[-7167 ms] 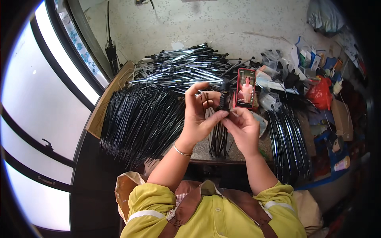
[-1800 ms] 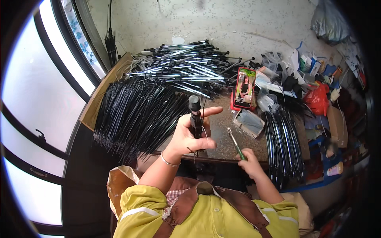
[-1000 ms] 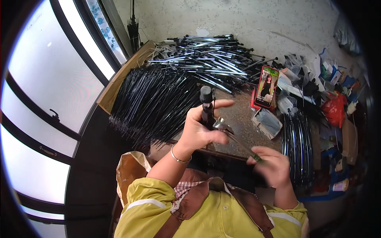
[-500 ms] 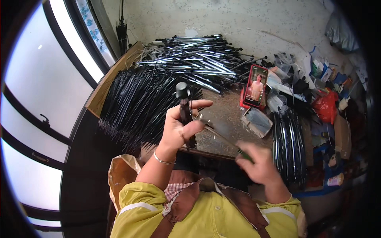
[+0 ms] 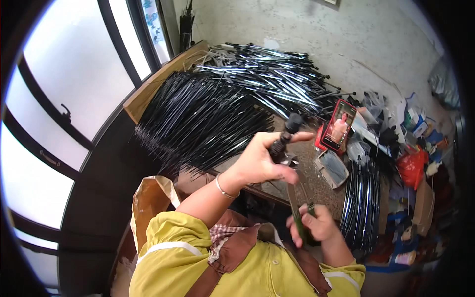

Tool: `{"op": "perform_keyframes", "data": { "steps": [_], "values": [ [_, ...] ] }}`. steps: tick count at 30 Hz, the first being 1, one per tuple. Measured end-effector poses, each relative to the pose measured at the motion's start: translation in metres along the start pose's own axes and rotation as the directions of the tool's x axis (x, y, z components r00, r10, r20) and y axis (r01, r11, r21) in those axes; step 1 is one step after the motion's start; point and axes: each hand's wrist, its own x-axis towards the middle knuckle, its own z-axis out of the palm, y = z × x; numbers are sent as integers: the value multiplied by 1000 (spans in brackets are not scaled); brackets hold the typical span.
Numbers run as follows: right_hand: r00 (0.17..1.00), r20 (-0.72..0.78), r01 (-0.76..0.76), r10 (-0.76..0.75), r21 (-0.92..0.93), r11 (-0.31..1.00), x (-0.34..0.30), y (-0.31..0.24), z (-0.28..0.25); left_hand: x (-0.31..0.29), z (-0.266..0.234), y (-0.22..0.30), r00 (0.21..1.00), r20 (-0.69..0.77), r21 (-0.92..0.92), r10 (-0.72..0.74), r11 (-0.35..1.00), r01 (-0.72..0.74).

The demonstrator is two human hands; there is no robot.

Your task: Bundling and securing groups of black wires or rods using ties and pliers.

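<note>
My left hand [image 5: 264,161] is closed around a black umbrella frame [image 5: 280,144], its round dark end cap pointing up and away; its index finger stretches out past the frame. In my right hand [image 5: 319,225] are pliers with green grips [image 5: 298,223]. Their two metal arms stand apart and run up toward my left thumb. The jaws are at the frame just beyond that thumb; whether they bite on it I cannot tell. To the left of my left hand lies a broad heap of black ribs [image 5: 198,119].
Silver shafts [image 5: 277,74] are piled at the back against the wall. A phone [image 5: 339,124] leans on a red stand beside a small grey tray [image 5: 331,168]. A bundle of rods [image 5: 361,203] hangs over the right edge. A paper bag [image 5: 148,203] stands at the left.
Both hands have shifted in the picture as the view turned. My right hand has come nearer, below the left hand, and the pliers' arms now show spread apart. The frame leans more to the right.
</note>
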Motion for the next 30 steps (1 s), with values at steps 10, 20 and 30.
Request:
{"op": "perform_keyframes", "data": {
  "steps": [10,20,30],
  "values": [
    [775,-234,232,-587,-758,609,22,-8,9,-3,-7,2,997,-13,20,-74,997,74],
    [799,-165,175,-579,-857,485,17,-12,12,0,9,0,991,-93,268,95,961,-67],
    [964,241,-155,111,169,973,7,-8,3,-8,13,10,982,-69,7,-173,985,174]
  ]
}}
